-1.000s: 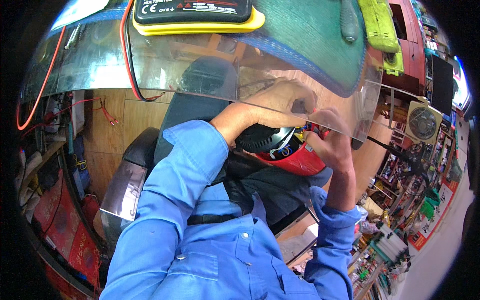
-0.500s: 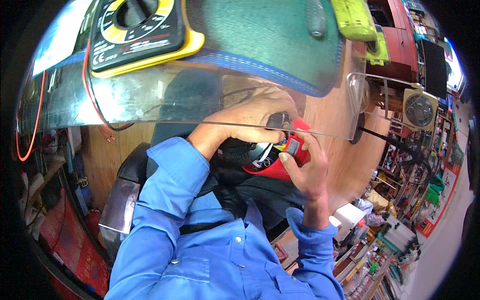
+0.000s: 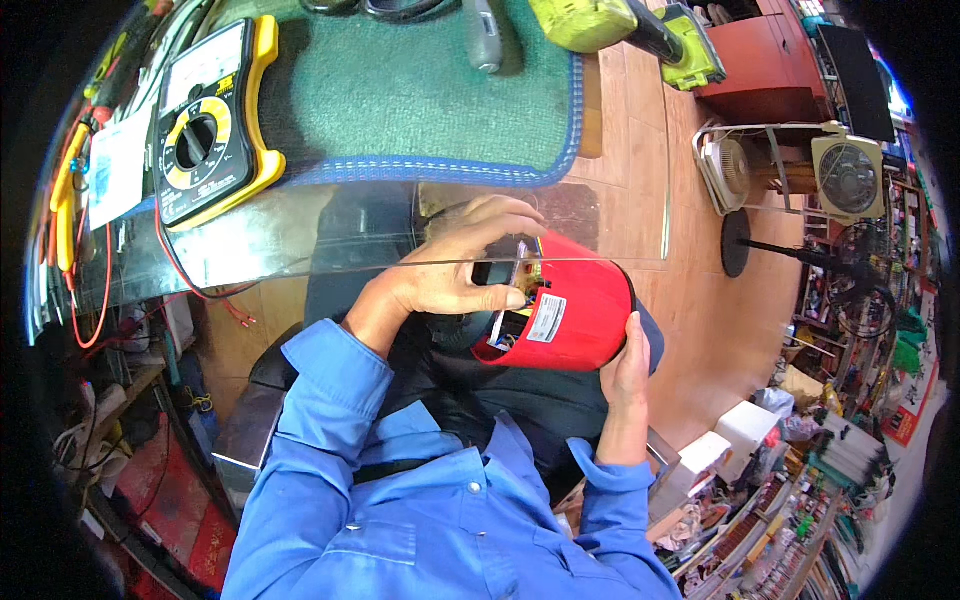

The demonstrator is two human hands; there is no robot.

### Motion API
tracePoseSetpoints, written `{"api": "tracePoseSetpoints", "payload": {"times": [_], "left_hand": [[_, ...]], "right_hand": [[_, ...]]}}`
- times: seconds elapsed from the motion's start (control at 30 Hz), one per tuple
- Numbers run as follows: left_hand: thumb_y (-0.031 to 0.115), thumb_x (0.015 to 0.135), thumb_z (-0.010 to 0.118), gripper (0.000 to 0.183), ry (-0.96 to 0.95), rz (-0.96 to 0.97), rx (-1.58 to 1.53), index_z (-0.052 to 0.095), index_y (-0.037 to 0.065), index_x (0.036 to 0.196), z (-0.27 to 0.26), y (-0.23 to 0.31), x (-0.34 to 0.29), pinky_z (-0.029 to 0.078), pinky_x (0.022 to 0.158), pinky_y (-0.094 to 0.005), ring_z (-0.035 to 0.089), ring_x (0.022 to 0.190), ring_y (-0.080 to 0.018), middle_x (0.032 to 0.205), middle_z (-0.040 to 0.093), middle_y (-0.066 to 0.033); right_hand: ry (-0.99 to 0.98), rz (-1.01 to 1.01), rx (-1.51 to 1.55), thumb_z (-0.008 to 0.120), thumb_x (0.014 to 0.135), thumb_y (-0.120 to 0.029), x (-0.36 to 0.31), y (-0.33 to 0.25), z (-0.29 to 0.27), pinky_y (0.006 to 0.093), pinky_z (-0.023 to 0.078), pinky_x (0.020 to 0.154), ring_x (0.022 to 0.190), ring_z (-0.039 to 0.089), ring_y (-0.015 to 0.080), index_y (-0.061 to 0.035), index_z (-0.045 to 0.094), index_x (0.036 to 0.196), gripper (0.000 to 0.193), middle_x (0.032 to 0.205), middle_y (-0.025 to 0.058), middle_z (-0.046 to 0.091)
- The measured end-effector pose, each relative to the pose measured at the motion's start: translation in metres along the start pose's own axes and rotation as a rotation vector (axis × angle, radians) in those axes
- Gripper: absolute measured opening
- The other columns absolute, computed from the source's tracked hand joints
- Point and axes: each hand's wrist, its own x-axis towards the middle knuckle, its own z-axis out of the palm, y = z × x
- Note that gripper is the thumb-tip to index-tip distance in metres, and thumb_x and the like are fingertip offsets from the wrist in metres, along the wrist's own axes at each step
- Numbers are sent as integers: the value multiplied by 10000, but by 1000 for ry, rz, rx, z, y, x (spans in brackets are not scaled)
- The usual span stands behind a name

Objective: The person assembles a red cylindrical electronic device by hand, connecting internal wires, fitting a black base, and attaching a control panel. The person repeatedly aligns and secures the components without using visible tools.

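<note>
Over my lap I hold a red rounded housing (image 3: 585, 310) with a pale label on its side. Its opening faces left and shows wires and a whitish board edge (image 3: 508, 305). My left hand (image 3: 455, 262) curls round a dark part at this opening, its thumb by the board edge and its fingers above. That dark part is mostly hidden by the hand. My right hand (image 3: 627, 365) grips the housing's closed right end, thumb along its side. Part of the left hand and the housing shows through the clear tabletop (image 3: 370, 225).
A yellow-and-black multimeter (image 3: 205, 150) lies on the tabletop beside a green mat (image 3: 400, 90). On the mat are a grey-handled tool (image 3: 482, 35) and a lime-green power tool (image 3: 590, 22). Red and black leads hang over the left edge. Fans (image 3: 848, 175) and cluttered shelves stand at right.
The red housing has turned and come out to the right, showing more of its side and label. My right hand has slid from its opening to its far end. The view has shifted.
</note>
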Motion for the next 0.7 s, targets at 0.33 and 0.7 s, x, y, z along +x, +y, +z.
{"api": "tracePoseSetpoints", "payload": {"times": [0.33,0.7], "left_hand": [[433,1185,671,621,308,-468,-205,554,85,1685,13,-9,-24,409,1324,-444,516,1578,-281,1690,569,-148],[632,1197,541,887,429,-732,-441,341,17,1804,38,1,-48,318,1373,-440,422,1661,-319,1796,456,-223]], "right_hand": [[-248,-10,166,598,1210,-383,-4,-12,18,459,443,1310,1522,611,286,54,597,1585,576,1632,175,658],[-254,-95,136,717,1135,-343,3,1,24,393,534,1200,1337,713,227,68,649,1505,558,1459,168,749]]}}
